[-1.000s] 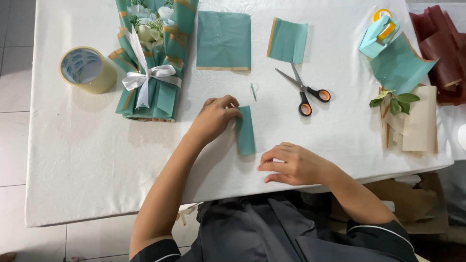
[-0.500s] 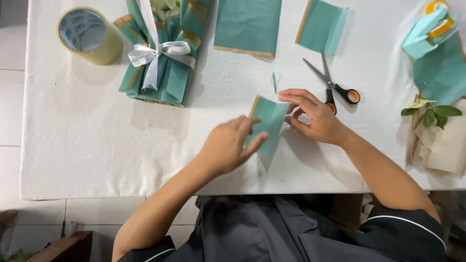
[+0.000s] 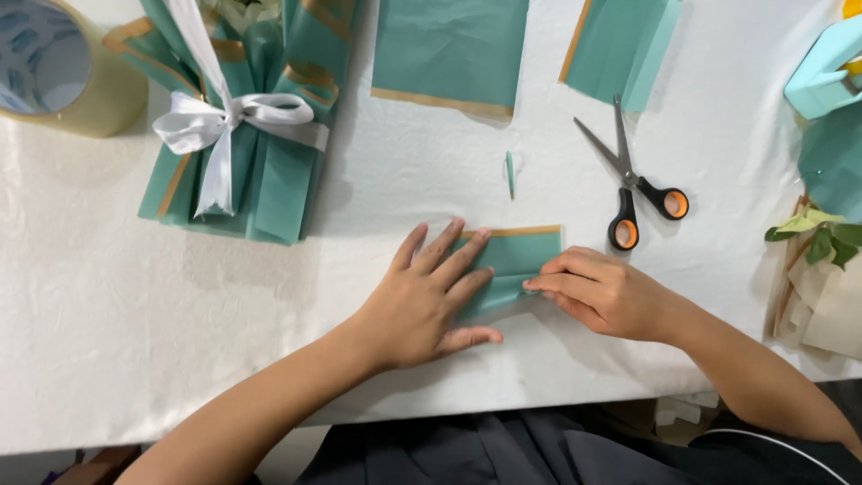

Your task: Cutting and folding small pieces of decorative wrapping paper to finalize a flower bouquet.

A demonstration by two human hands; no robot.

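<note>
The worktop (image 3: 180, 341) has bare cloth left of the hands. The teal paper (image 3: 516, 256), lifted half a second ago, now lies flat near the front edge. The left hand (image 3: 426, 301) presses it, fingers spread; the right hand (image 3: 602, 292) pinches its fold. Scissors (image 3: 633, 189) lie just beyond.

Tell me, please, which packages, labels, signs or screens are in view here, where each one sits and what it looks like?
No labels, signs or screens show.
Wrapped bouquet: far left of the table, teal paper with tan edging, tied with a white ribbon bow.
Tape roll: top left corner, round, yellowish.
Tape dispenser: top right edge, light teal, partly cut off.
</note>
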